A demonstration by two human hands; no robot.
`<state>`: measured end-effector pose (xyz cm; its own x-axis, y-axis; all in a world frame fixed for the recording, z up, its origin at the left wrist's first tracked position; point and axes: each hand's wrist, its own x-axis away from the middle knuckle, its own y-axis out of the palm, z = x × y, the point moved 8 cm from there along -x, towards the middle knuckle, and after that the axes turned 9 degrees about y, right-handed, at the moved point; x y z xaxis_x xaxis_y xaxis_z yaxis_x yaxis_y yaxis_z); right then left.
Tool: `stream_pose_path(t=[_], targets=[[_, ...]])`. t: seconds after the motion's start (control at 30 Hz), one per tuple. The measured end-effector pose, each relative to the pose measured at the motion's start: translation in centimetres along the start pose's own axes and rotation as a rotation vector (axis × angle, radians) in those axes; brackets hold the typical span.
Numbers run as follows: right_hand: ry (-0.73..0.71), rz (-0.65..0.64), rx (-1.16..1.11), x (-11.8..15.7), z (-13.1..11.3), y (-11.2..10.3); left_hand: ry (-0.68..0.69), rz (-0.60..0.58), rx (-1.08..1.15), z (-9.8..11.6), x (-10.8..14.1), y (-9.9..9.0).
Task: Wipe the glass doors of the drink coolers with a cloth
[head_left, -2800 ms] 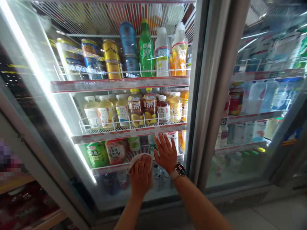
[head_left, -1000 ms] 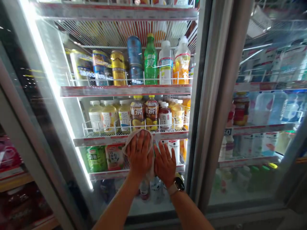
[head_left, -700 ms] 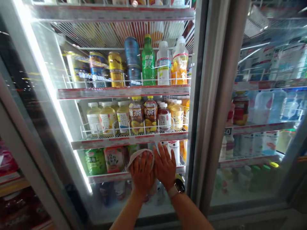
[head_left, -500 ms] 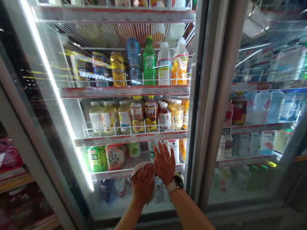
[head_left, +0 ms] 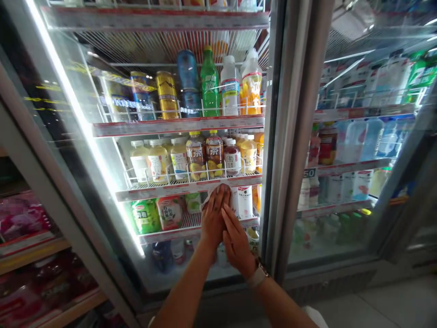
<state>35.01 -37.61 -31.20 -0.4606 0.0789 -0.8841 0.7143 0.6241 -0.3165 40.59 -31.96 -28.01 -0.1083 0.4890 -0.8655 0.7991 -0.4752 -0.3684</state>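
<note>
My left hand [head_left: 214, 212] lies flat over a pale cloth [head_left: 205, 199], holding it against the glass door [head_left: 191, 284] of a lit drinks cooler. Only a strip of the cloth shows beside the fingers. Just to the right is my right hand [head_left: 239, 243], its fingers stretched out and their tips meeting the side of my left hand; nothing shows in it. A watch band [head_left: 258, 275] circles the right wrist. Behind the glass, by the hands, stand a white carton [head_left: 245, 202], a red-labelled drink [head_left: 170, 213] and a green one [head_left: 145, 216].
Upper cooler shelves hold cans and bottles, among them a green bottle [head_left: 210, 84]. A metal door frame [head_left: 287, 150] runs down the right, beside another glass-fronted cooler [head_left: 341, 248]. At left, packaged goods [head_left: 29, 214] sit on shelves.
My left hand has moved up and slightly right with the cloth. My right hand has moved down, from above the left hand to beside it. The view has shifted a little.
</note>
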Motion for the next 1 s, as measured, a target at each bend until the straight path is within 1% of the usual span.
stream_pose_path(t=[0.07, 0.13, 0.17, 0.2, 0.27, 0.3, 0.33, 0.37, 0.43, 0.5, 0.57, 0.63, 0.77, 0.8, 0.83, 0.87, 0.9, 0.93, 1.0], targets=[[0.010, -0.020, 0.009, -0.3, 0.4, 0.4, 0.043, -0.023, 0.120, -0.3, 0.0, -0.3], [-0.007, -0.046, 0.051, -0.8, 0.8, 1.0, 0.103, -0.030, 0.289, -1.0, 0.6, -1.2], [-0.022, -0.065, 0.090, -1.1, 0.8, 1.5, 0.116, -0.009, 0.355, -1.7, 1.1, -1.9], [-0.032, -0.082, 0.139, -1.4, 0.8, 2.0, 0.111, 0.040, 0.385, -2.7, 1.7, -2.7], [-0.023, -0.083, 0.243, -2.1, 0.6, 2.9, 0.037, 0.189, 0.315, -5.1, 3.1, -4.4], [-0.010, -0.064, 0.287, -2.5, 0.4, 3.2, -0.015, 0.250, 0.240, -6.3, 3.9, -4.9], [0.004, -0.037, 0.322, -3.0, 0.1, 3.4, -0.064, 0.284, 0.161, -7.4, 4.6, -5.0], [0.012, -0.009, 0.350, -3.5, -0.2, 3.7, -0.100, 0.285, 0.090, -8.1, 5.3, -4.8], [0.011, 0.048, 0.381, -4.6, -0.8, 4.1, -0.125, 0.228, -0.003, -9.1, 6.2, -3.6], [-0.006, 0.100, 0.398, -5.1, -1.1, 4.4, -0.105, 0.194, -0.059, -9.2, 6.9, -2.5], [-0.032, 0.124, 0.422, -4.5, -0.7, 5.0, -0.088, 0.204, -0.104, -9.1, 7.6, -1.9], [-0.061, 0.114, 0.453, -2.5, 0.2, 5.9, -0.086, 0.219, -0.132, -9.0, 8.0, -1.7], [-0.100, 0.124, 0.502, 3.6, 2.2, 7.5, -0.079, 0.213, -0.152, -8.7, 8.1, -1.7], [-0.103, 0.135, 0.509, 4.6, 2.4, 7.7, -0.078, 0.213, -0.152, -8.7, 8.1, -1.7], [-0.102, 0.142, 0.515, 5.0, 2.5, 7.9, -0.079, 0.215, -0.149, -8.7, 8.2, -1.8], [-0.100, 0.145, 0.517, 4.8, 2.3, 7.9, -0.082, 0.217, -0.145, -8.8, 8.2, -1.8], [-0.098, 0.146, 0.515, 3.9, 1.9, 7.8, -0.085, 0.219, -0.141, -8.8, 8.3, -1.8], [-0.097, 0.148, 0.508, 2.4, 1.4, 7.6, -0.088, 0.218, -0.139, -8.8, 8.3, -1.7], [-0.108, 0.162, 0.480, -1.5, -0.2, 6.8, -0.094, 0.216, -0.136, -8.8, 8.4, -1.7]])
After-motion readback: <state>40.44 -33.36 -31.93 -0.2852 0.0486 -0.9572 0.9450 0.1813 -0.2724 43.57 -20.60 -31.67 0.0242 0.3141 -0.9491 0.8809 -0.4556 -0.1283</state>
